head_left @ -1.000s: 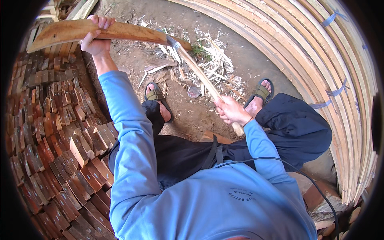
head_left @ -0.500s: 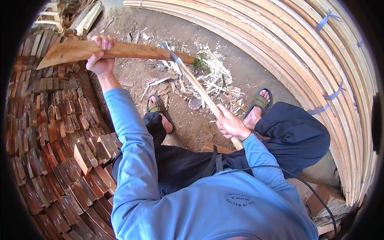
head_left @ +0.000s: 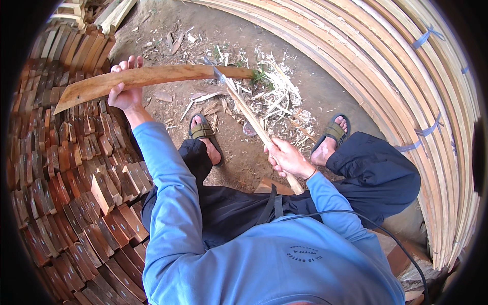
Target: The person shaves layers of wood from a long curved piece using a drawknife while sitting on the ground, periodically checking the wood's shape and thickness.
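Observation:
My left hand (head_left: 127, 91) grips a long, curved wooden board (head_left: 162, 74), thumb at the near edge and fingertips showing over the far one. The board's pointed end reaches out to the left over stacked pieces. Its other end lies among shavings, by a tuft of green. Wrapped around a pale wooden handle, my right hand (head_left: 290, 157) holds a hatchet (head_left: 249, 113). The hatchet's narrow metal head meets the board near that far right end; how deep the edge sits cannot be made out.
Stacks of short reddish-brown wood pieces (head_left: 71, 203) fill the left side. Long pale planks (head_left: 366, 66), tied with blue strips, line the right. Wood shavings (head_left: 279, 94) litter the dirt floor between my sandalled feet. A black cable (head_left: 391, 236) runs across my right side.
The board's left end has dropped and shifted slightly right in view. My left fingers look looser on it. My right hand has moved a little lower and left; the hatchet head stays against the board.

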A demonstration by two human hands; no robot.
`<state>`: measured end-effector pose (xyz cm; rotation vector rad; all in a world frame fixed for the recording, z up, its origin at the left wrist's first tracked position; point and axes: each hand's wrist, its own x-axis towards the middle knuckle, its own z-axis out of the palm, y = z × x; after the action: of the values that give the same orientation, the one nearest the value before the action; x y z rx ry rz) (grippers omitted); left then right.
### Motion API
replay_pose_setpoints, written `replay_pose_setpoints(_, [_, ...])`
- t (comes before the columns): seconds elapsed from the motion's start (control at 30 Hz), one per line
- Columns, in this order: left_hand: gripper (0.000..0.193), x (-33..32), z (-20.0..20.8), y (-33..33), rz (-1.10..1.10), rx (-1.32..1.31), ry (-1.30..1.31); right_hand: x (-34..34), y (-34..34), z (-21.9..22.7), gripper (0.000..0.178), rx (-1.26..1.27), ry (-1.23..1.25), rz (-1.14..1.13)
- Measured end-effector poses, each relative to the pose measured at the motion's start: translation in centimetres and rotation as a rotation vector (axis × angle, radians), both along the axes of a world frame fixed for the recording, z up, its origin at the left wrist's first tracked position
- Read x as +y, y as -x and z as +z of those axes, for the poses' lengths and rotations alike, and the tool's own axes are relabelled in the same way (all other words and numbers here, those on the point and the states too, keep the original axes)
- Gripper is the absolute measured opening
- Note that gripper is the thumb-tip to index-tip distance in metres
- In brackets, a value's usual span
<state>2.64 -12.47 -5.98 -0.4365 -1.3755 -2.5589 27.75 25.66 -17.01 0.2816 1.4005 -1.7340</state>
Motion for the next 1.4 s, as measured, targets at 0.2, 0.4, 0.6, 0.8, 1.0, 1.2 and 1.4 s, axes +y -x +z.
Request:
replay_pose_setpoints(0.2, [0.039, -3.5, -1.7, 0.0, -0.132, 0.046, -0.03, 1.3, 0.1, -1.9, 0.027, 0.047, -0.061, -0.013])
replay_pose_setpoints(0.4, [0.038, -2.6, -0.9, -0.7, -0.051, 0.016, -0.023, 2.5, 0.9, 0.2, 0.027, 0.056, 0.041, 0.033])
replay_pose_setpoints(0.6, [0.034, 5.4, 0.3, 1.3, 0.194, -0.042, 0.089, 0.9, 0.9, 1.9, 0.02, 0.074, -0.176, -0.049])
replay_pose_setpoints(0.8, [0.033, 8.1, 1.5, 4.0, -0.012, 0.199, 0.194, 3.0, -0.7, 0.8, 0.021, 0.046, -0.192, -0.106])
replay_pose_setpoints(1.0, [0.034, 15.7, 6.1, 4.6, 0.511, 0.041, 0.48, 0.8, -0.8, 1.2, 0.023, 0.07, -0.296, -0.198])
replay_pose_setpoints(1.2, [0.035, 16.7, 10.1, 4.2, 0.631, 0.147, 0.352, -0.6, -1.5, 1.3, 0.03, 0.336, -0.584, -0.094])
replay_pose_setpoints(1.4, [0.024, 13.1, 8.4, 5.6, 0.507, 0.142, 0.19, 0.1, -0.8, 2.4, 0.025, 0.125, -0.335, -0.127])
